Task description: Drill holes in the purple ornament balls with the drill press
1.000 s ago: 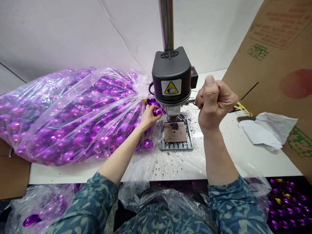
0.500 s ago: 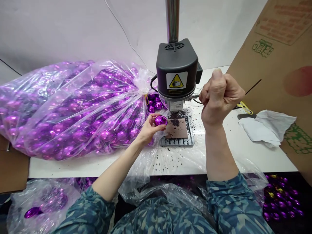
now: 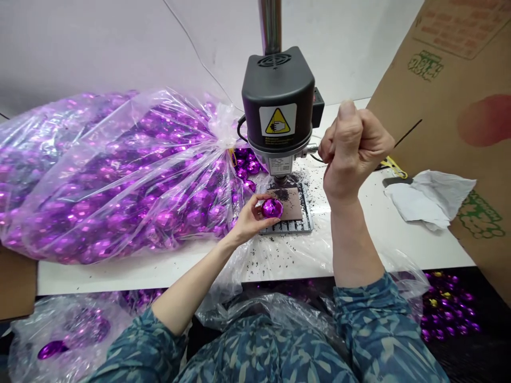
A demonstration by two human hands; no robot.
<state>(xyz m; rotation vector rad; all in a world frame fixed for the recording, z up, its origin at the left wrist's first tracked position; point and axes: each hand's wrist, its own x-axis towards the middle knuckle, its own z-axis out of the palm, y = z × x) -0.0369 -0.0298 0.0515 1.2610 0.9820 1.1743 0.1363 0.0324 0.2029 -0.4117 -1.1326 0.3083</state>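
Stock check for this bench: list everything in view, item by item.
Benchtop drill press: one, black housing on steel column, centre of white table.
Slotted metal base plate: one, grey, under the drill.
Clear plastic bag of shiny baubles: one, purple, left on table.
Loose round baubles: several, purple, behind the drill.
Drill shavings: many, black, around the plate.
Crumpled white sheet: one, white, right on table.
Cardboard sheet: one, brown, far right.
Purple mirrored bauble: one, purple, in left hand.
Left hand: one, above the plate.
Right hand: one, fist beside the drill.
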